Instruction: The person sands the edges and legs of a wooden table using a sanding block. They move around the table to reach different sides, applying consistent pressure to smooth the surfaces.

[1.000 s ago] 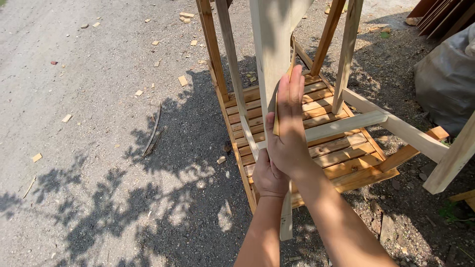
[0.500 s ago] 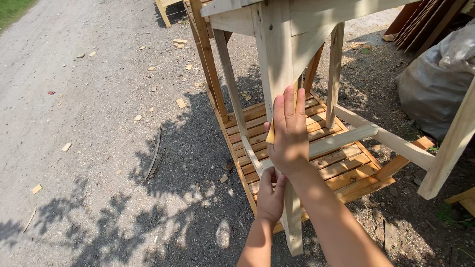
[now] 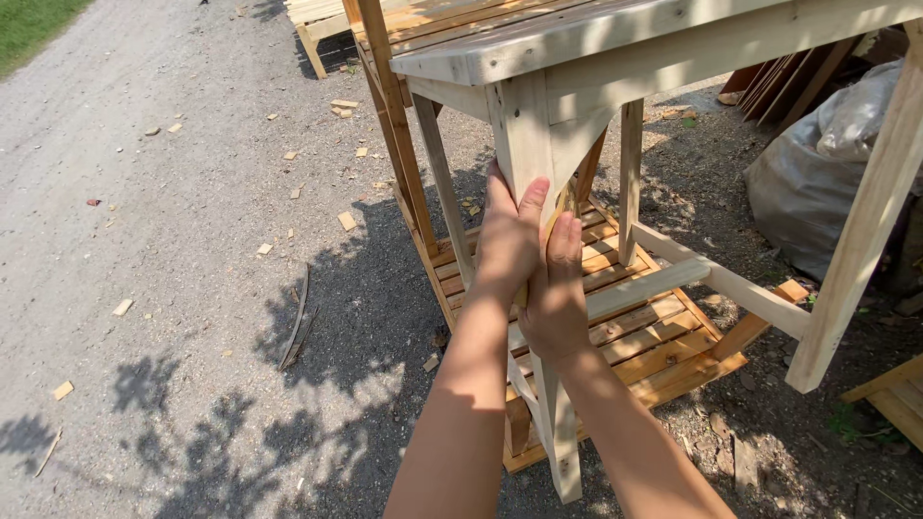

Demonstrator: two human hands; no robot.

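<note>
Both hands wrap the near leg (image 3: 527, 144) of a pale, unfinished wooden table (image 3: 615, 34): the left hand (image 3: 508, 240) sits higher, its fingers (image 3: 532, 204) curled round the leg's left and front faces, and the right hand (image 3: 555, 293) sits just below and to the right, fingers (image 3: 561, 238) pressed flat up the post. The two hands touch each other and are closed on the leg, not loose. The leg is a square-cut post of raw, light timber with visible grain; it widens at the top into an angled brace under the tabletop and runs down to the gravel (image 3: 173, 240) at the bottom of the view. Low rails join it to the other legs, one rail (image 3: 663, 279) passing just behind the right hand. Beneath the table lies a slatted panel (image 3: 654, 336) of warmer orange-brown wood, flat on the ground, its slats evenly spaced. Left of the leg the ground is open gravel dappled with leaf shadow and strewn with small wood chips (image 3: 346, 220) and a stick (image 3: 296, 317). To the right stands another pale leg (image 3: 856, 250), and beyond it a grey sack (image 3: 827, 163). Farther off, a strip of grass (image 3: 29, 24) borders the gravel.
</note>
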